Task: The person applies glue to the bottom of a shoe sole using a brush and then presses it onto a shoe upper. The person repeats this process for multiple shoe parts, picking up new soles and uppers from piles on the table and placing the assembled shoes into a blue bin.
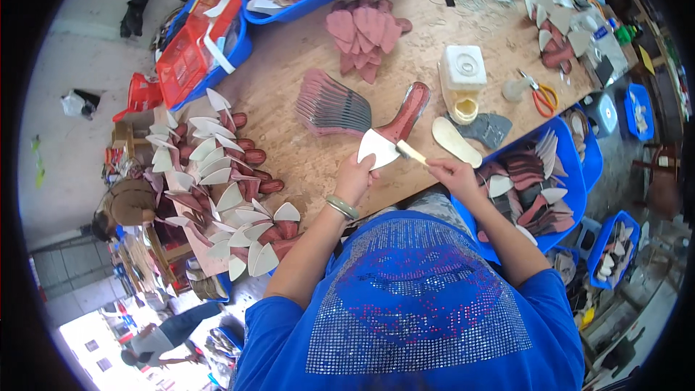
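Observation:
My left hand point(355, 179) grips a shoe insole piece point(410, 111) by its white, pointed end. The piece's dark red, rounded end stretches away over the table. In my right hand point(455, 176) is a small brush point(413, 153) with a pale handle, its head touching or just over the edge of the white part. A fanned stack of dark red pieces point(333, 105) lies left of the held piece. To the right stands a white plastic container point(463, 65) with a yellowish opening. A cream sole shape point(455, 141) and a dark grey piece point(486, 130) lie near my right hand.
Many white-and-red insole pieces point(217, 166) cover the table's left side. More red pieces point(365, 32) are heaped at the back. Orange-handled pliers point(543, 95) lie at the right. A blue bin point(577, 195) of pieces stands by my right arm; other people are at lower left.

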Motion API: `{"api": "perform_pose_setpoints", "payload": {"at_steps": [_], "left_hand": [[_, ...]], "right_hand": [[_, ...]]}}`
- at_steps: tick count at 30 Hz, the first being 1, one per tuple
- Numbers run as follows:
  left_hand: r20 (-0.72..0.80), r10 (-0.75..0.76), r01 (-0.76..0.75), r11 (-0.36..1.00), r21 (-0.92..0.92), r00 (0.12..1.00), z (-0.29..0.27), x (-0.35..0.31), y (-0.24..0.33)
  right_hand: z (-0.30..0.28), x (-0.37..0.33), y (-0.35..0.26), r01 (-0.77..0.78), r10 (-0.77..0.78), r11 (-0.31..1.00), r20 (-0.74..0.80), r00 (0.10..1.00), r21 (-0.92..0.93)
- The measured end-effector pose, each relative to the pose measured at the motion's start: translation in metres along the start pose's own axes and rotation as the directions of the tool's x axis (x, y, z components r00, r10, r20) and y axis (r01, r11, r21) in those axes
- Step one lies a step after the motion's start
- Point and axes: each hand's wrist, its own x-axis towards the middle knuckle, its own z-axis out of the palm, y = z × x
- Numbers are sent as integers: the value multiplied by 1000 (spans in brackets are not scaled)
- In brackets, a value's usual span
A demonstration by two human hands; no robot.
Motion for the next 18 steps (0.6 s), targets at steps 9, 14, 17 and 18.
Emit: {"api": "perform_pose_setpoints", "payload": {"at_steps": [9,14,17,18], "left_hand": [[-28,194,-177,938,299,981,-4,20,3],[-102,430,-322,794,515,897,-24,59,23],[-62,705,-428,495,757,706,-28,73,93],[-30,719,-401,421,814,694,-33,89,109]], "right_hand": [[24,74,-71,-251,222,932,135,966,261],[15,99,-90,-274,216,760,168,962,590],[-3,98,-90,-189,219,742,33,975,643],[-7,97,-89,-164,223,721,-1,975,673]]}}
